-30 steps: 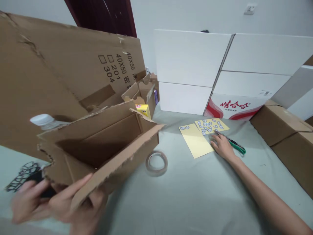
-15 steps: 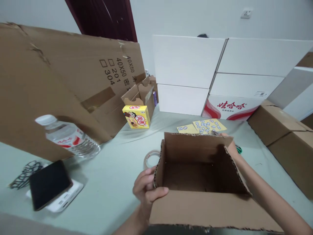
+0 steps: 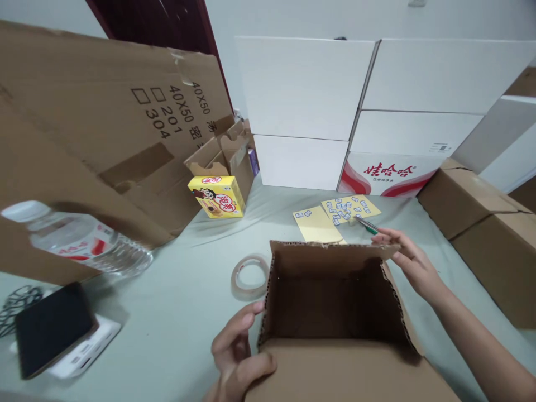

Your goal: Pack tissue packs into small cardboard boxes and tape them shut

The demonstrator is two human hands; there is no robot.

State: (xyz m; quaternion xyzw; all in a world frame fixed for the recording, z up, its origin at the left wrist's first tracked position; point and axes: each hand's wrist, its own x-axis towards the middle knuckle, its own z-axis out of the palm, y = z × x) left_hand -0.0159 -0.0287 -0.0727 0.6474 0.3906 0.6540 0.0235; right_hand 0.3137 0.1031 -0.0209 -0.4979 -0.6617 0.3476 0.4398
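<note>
A brown cardboard box [image 3: 352, 368], open at the top with rough-cut edges, stands in front of me. My left hand [image 3: 240, 352] grips its left side, the thumb on the near flap and the fingers along the outer wall. At the far right corner my right hand [image 3: 412, 262] has its thumb against the back wall's edge, its fingers behind that edge. Just past those fingertips lies a metal tool with a green part [image 3: 366, 225], its rear end hidden by the hand. A roll of clear tape [image 3: 234, 279] lies left of the box.
Yellow cards [image 3: 316, 223] with small printed pieces lie beyond the box. A yellow carton [image 3: 218, 196], a water bottle [image 3: 84, 240] and a black phone [image 3: 54, 329] on a white device are at left. White boxes [image 3: 301, 89] and brown cartons [image 3: 489, 240] border the table.
The view has shifted, and the box sits slightly lower and nearer. My right hand has come back from beyond the box to its far right corner. My left hand stays at the left wall.
</note>
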